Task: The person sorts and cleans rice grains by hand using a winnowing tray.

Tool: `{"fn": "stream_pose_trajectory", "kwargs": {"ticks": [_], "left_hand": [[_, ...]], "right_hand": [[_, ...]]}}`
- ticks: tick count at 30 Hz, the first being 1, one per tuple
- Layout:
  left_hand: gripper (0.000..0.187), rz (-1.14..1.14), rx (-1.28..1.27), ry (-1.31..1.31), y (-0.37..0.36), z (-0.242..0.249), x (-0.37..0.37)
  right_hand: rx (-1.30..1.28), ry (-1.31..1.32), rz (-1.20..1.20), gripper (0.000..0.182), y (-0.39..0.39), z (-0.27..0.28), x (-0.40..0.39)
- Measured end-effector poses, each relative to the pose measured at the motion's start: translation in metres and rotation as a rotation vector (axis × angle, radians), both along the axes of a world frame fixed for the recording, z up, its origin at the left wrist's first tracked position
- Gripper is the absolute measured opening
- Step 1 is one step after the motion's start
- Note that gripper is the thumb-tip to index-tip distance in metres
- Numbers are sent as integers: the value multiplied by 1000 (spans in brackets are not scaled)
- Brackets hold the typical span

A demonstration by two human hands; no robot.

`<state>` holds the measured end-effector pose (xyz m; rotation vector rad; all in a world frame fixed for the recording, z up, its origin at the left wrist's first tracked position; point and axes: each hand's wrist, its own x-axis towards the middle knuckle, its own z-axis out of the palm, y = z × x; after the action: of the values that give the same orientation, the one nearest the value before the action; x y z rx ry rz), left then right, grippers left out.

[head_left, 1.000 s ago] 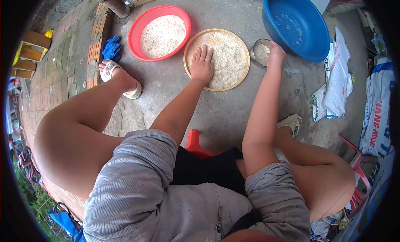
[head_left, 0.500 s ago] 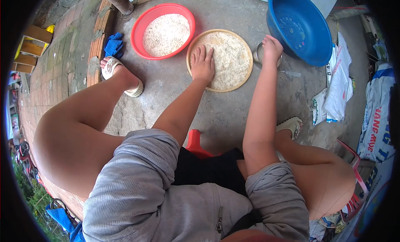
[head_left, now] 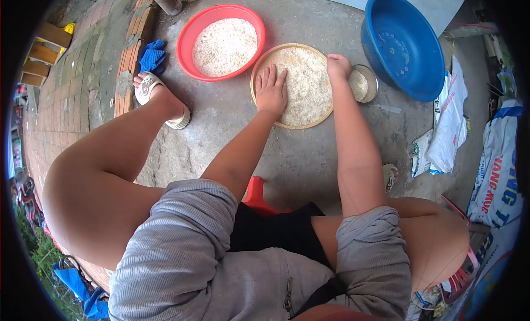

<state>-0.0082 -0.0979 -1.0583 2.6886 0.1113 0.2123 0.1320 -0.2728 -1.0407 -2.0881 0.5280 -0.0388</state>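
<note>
My left hand (head_left: 270, 92) lies flat on pale grain (head_left: 307, 86), probably rice, its fingers spread near the left rim of a round woven tray (head_left: 298, 126). At the tray's right rim is my right hand (head_left: 339, 67), its fingers closed; whatever they pinch, if anything, is hidden. Just right of that hand stands a small round metal bowl (head_left: 374, 89) with some of the same pale grain in it. A red plastic basin (head_left: 183, 51) holding more pale grain sits behind the tray to the left.
A big blue basin (head_left: 381, 61) stands at the back right, with bits stuck to its bottom. White printed sacks (head_left: 444, 122) lie on the concrete at the right. My sandalled foot (head_left: 160, 97) rests at the left near a blue cloth (head_left: 152, 57) and a brick edge.
My right hand has moved left from over the metal bowl to the tray's right rim, uncovering the bowl's contents. My left hand stays flat on the grain. The view has shifted slightly.
</note>
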Motion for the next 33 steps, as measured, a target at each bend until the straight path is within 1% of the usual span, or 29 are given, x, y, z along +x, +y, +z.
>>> {"fn": "stream_pose_trajectory", "kwargs": {"ticks": [1, 3, 4, 6, 10, 12, 14, 17, 20, 25, 27, 28, 30, 33], "left_hand": [[42, 1, -3, 4, 0, 1, 0], [42, 5, -12, 2, 0, 2, 1], [42, 4, -20, 1, 0, 2, 1], [41, 1, -19, 5, 0, 2, 1], [42, -4, -16, 13, 0, 4, 1], [42, -1, -15, 9, 1, 4, 2], [42, 1, -13, 6, 1, 4, 2], [42, -3, -11, -3, 2, 3, 2], [42, -1, -20, -13, 2, 5, 2], [41, -10, -39, -6, 4, 5, 2], [41, -9, -48, -3, 4, 5, 1], [41, -12, -58, -2, 4, 6, 2], [41, -13, -65, -1, 5, 7, 3], [41, -8, -86, 1, 6, 8, 2]], "right_hand": [[-2, -1, 4, 12, 3, 0, -2], [-128, -20, -30, 14, 7, -4, -3], [-127, -19, -28, 14, 8, -9, 0], [-329, -65, -65, 17, 7, -16, 6], [-334, -49, -66, 21, -4, -31, 17], [-421, -33, -51, 21, -10, -40, 21], [-405, -46, -57, 21, -15, -50, 21], [-393, -51, -71, 22, -13, -47, 19], [-422, -29, -58, 21, -7, -28, 14], [-459, 5, -30, 16, -3, -28, 16], [-571, -29, 3, 11, -3, -30, 19], [-568, -33, 2, 11, -4, -30, 21], [-602, 23, 101, 11, -7, -25, 26], [-590, 32, 171, 7, -9, -21, 26]]}}
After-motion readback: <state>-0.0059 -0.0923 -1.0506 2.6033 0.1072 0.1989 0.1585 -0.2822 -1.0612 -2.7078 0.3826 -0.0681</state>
